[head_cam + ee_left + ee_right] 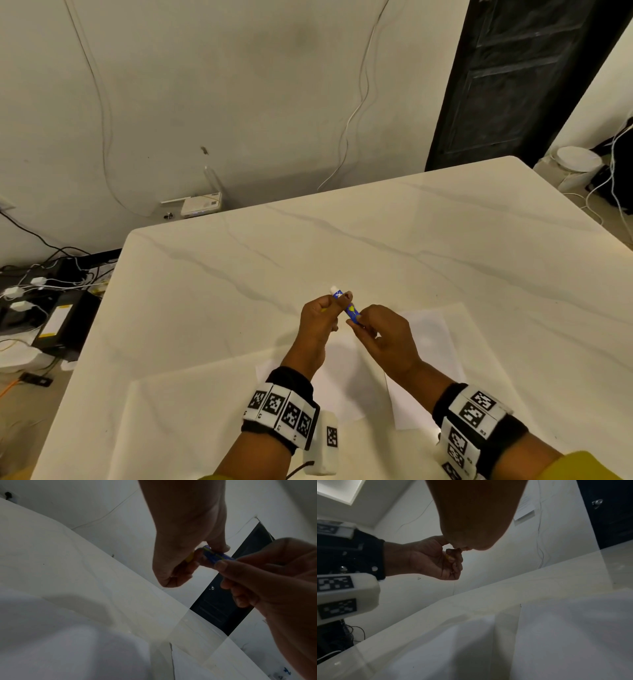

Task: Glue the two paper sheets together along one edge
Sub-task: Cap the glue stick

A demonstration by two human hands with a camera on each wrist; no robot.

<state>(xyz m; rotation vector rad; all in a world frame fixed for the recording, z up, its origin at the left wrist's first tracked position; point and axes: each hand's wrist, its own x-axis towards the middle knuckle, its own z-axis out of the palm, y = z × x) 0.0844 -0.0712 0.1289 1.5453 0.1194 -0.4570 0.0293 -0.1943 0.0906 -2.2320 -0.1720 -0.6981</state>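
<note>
Your left hand (320, 318) has its grip closed around the far end of a small blue glue stick with yellow markings (346, 306), thumb and forefinger pinching it just below the white tip. A yellow piece, too hidden to identify, shows inside the curled fingers (178, 569) of that hand in the left wrist view. Your right hand (383, 334) pinches the near end of the same stick between its thumb and fingertips, so both grips are tight on it and it runs slantwise between them, white tip pointing far and left. You hold the stick above the tabletop, not touching it.

Below your hands, two white paper sheets lie flat on the cream marble-patterned tabletop (212, 291). The left white paper sheet (337, 387) sits under your left wrist, and the right white paper sheet (428, 346) reaches farther away under your right hand. Their inner edges lie close together; whether they overlap is hard to tell.

Black wrist bands with black-and-white square markers (284, 409) wrap both forearms. Beyond the far edge of the tabletop, a white router (201, 205) sits by the wall, and a dark door (524, 78) stands at the far right.
</note>
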